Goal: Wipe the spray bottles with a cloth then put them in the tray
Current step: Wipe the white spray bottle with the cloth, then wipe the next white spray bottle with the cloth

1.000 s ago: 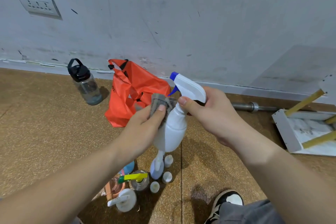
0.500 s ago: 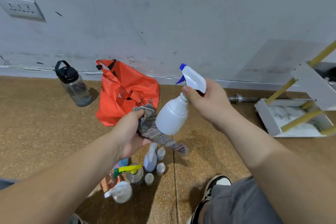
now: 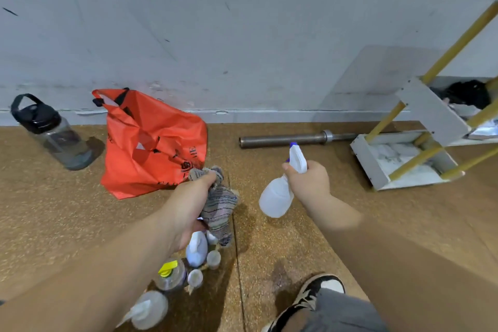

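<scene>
Since a moment ago your hands have parted: the white spray bottle (image 3: pixel 276 197) now hangs nozzle-up, base tilted toward you, in your right hand (image 3: pixel 308 183), clear of the striped cloth (image 3: pixel 219 205) bunched in your left hand (image 3: pixel 188 202). The white tray (image 3: pixel 369 160) lies to the right and farther out, so your right hand is nearer. Bare floor lies between; mind the tray's near rim and the yellow rails (image 3: pixel 420 156) slanting over it.

Even, diffuse indoor light; no glare. Soft shadows lie on the floor (image 3: pixel 404 224) beside the water bottle (image 3: pixel 51 132) and beneath the cloth (image 3: pixel 219 205). Wide-angle distortion bends the wall base (image 3: pixel 269 114); near bottles (image 3: pixel 151 310) at the lower edge are blurred.
</scene>
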A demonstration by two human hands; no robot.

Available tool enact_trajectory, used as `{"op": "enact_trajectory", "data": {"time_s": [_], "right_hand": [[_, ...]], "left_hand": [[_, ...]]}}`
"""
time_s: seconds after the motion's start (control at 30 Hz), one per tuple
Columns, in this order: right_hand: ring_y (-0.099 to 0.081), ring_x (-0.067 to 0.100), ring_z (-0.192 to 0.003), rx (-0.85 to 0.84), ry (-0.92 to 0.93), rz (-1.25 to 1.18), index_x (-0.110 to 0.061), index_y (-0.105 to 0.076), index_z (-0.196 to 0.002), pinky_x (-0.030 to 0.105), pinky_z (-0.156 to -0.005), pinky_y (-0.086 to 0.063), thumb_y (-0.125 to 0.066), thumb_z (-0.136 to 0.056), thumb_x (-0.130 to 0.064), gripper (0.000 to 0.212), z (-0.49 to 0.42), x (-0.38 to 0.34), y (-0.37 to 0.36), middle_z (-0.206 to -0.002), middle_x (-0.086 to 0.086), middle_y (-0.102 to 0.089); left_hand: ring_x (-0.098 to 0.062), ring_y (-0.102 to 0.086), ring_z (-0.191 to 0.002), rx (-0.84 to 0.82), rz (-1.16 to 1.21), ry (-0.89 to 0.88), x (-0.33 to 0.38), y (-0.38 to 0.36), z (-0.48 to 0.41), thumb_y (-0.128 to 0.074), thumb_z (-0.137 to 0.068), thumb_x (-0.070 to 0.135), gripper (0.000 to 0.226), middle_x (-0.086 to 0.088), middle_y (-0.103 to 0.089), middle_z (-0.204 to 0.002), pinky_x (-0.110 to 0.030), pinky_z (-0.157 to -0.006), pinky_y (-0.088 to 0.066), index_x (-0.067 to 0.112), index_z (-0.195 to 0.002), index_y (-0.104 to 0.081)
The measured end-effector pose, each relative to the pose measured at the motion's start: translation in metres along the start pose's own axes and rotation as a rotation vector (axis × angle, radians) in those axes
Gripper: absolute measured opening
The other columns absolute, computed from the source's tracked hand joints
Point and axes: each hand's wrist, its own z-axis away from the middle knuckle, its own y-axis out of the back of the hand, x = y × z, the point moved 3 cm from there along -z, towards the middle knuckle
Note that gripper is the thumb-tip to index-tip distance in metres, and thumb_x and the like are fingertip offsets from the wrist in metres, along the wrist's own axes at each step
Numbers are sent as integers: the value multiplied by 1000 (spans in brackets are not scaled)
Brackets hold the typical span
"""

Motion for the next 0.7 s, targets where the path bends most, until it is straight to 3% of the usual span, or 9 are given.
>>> {"op": "enact_trajectory", "data": {"time_s": [0.13,0.23,0.37,0.5,0.7], "right_hand": [[-66,29,-95,55,-139,-108,-11,-65,-114,45,-82,-57,-75,-93,-27,28,-39,52,-20,-97,3,-66],[-62,29,-94,73,-205,-68,-13,-61,-114,45,-84,-55,-72,-95,-24,25,-69,74,-32,-90,-2,-59],[-61,29,-95,121,-289,-92,-17,-61,-124,44,-85,-53,-69,-98,-22,27,-105,104,-38,-103,3,-63],[-65,27,-100,171,-308,-116,-17,-63,-124,39,-84,-50,-67,-98,-21,27,-132,131,-36,-109,3,-66],[-63,26,-100,186,-346,-148,-20,-60,-127,35,-84,-45,-64,-100,-16,28,-139,147,-41,-105,0,-62]], "left_hand": [[-31,-79,-91,-88,-159,-38,-5,-24,-29,-89,-78,27,43,-11,-81,-96,-53,-95,-59,11,-115,-72],[-31,-78,-88,-53,-304,-43,-8,-36,-60,-89,-69,14,45,-10,-81,-94,-49,-89,-62,11,-111,-72],[-29,-76,-86,26,-339,-57,-13,-51,-93,-79,-88,22,22,-11,-80,-90,-42,-85,-59,10,-105,-71],[-27,-76,-93,-7,-354,-38,-26,-59,-112,-73,-92,38,30,-3,-81,-94,-49,-97,-57,18,-114,-69],[-30,-75,-95,14,-299,8,-35,-63,-117,-74,-94,27,12,-4,-81,-90,-57,-103,-52,20,-103,-69]]}}
